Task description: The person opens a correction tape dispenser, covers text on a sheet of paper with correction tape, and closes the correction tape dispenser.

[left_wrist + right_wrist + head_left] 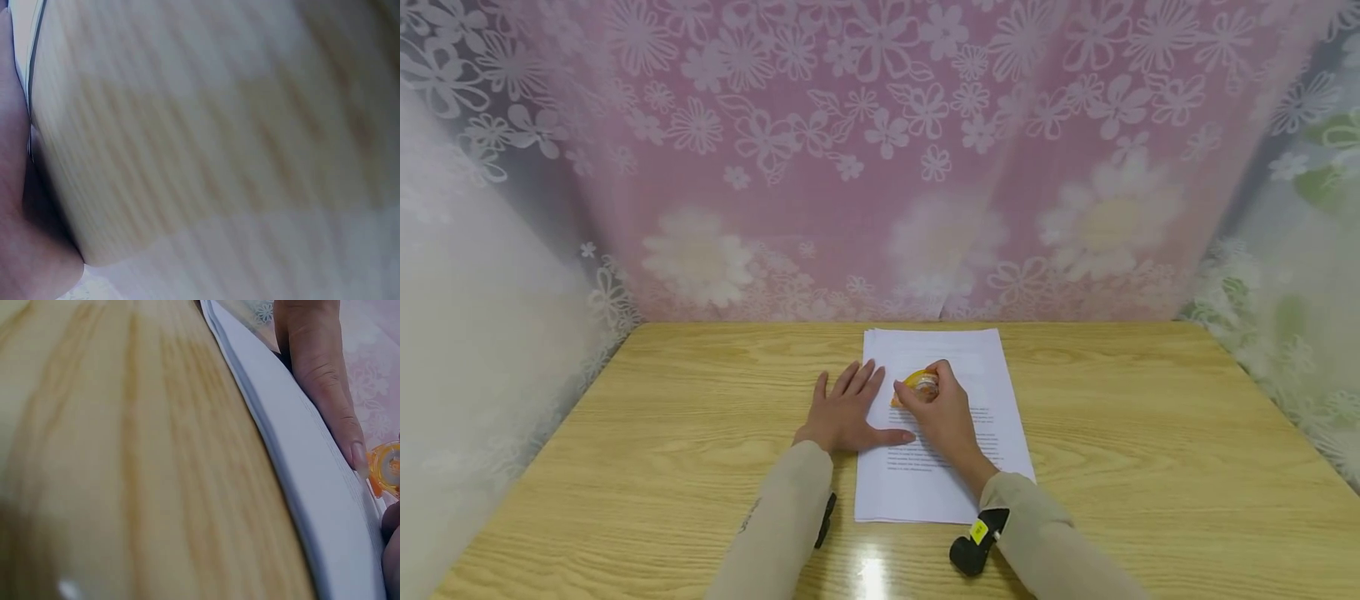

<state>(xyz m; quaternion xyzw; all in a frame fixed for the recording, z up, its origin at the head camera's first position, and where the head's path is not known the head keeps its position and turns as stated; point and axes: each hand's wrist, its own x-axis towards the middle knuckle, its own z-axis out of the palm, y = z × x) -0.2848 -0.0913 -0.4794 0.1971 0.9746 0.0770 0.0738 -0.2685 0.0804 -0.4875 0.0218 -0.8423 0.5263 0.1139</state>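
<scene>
My right hand pinches an orange, see-through correction tape dispenser between thumb and fingers, its tip down at the printed sheet. Inside the shell a pale round reel shows, seen closer in the right wrist view, where the dispenser is cut off by the frame edge. My left hand lies flat with fingers spread over the left edge of the paper stack, its thumb reaching across the sheet. That thumb also appears near the dispenser in the right wrist view. Lines of black text cover the sheet's middle, partly hidden by my right hand.
The stack lies on a wood-grain table, reaching close to its back edge. Behind the table hangs a pink flowered curtain, with pale curtains at both sides. A black wrist camera hangs under my right sleeve.
</scene>
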